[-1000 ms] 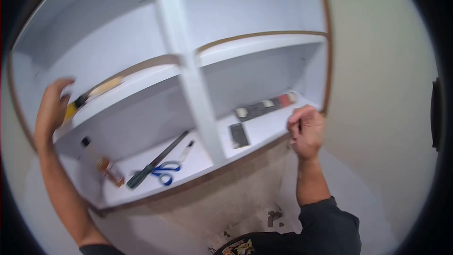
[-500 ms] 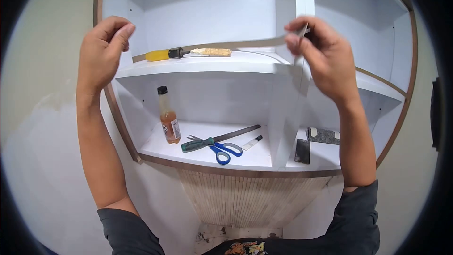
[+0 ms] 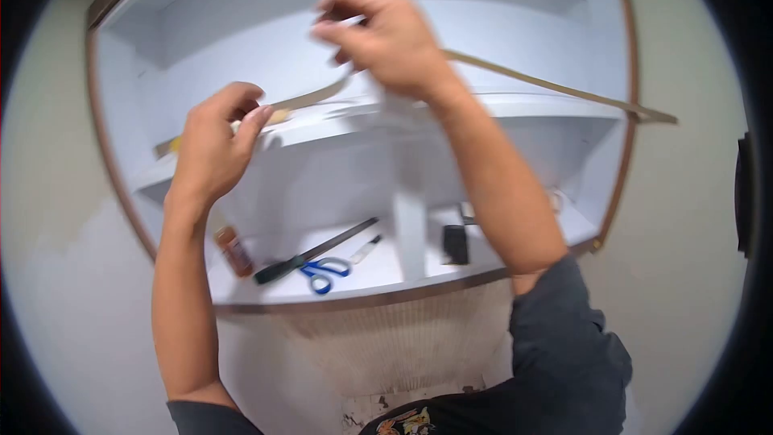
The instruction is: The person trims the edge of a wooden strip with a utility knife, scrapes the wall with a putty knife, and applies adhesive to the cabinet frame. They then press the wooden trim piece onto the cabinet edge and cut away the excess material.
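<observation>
My right hand (image 3: 382, 40) is raised in front of the upright divider, blurred, fingers curled on a thin brown edging strip (image 3: 314, 97). One stretch of strip dips left behind my left hand; another slants right past the cabinet side, and whether they join behind my hand is hidden. My left hand (image 3: 221, 137) is near the strip at the upper shelf's front edge, thumb and forefinger apart, with no held thing visible. Behind it lies the yellow-handled tool (image 3: 175, 145), mostly covered, its pale, rough end (image 3: 278, 117) showing past my fingertips.
On the white cabinet's lower shelf (image 3: 362, 286) are a bottle (image 3: 233, 251), a green-handled file (image 3: 278, 271), blue scissors (image 3: 326, 271) and a small white piece with a dark tip (image 3: 366, 250). Right of the divider (image 3: 412, 234) stands a dark block (image 3: 455, 244).
My right hand has moved left across the divider, and the strip now stretches out to the right. My left hand has gone lower and right, its fingers parting. The camera view has shifted right.
</observation>
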Demonstrator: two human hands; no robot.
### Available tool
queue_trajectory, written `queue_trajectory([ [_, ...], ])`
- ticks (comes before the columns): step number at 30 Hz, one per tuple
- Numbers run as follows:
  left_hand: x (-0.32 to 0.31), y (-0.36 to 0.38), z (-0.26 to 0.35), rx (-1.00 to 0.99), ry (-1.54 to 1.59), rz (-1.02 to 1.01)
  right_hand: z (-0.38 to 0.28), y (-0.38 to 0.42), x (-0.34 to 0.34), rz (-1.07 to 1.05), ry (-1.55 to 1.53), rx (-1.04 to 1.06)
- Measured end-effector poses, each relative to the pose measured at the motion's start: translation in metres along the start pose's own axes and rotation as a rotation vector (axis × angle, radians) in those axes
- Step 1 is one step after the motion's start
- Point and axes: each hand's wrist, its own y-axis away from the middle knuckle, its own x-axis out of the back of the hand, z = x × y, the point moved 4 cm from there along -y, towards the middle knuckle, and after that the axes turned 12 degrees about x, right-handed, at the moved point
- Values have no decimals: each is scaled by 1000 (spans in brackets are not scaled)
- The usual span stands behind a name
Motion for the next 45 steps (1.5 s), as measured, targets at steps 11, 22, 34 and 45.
queue_trajectory([
  [11,-87,-49,62,-90,127,-113,-8,53,60,35,-80,41],
  [22,-76,-58,45,-201,113,34,11,102,237,-214,1145,-392],
  [34,15,-123,-18,-552,84,427,87,99,335,-511,1403,-817],
  [45,154,-90,76,-1210,-347,776,113,95,329,-501,1425,-476],
])
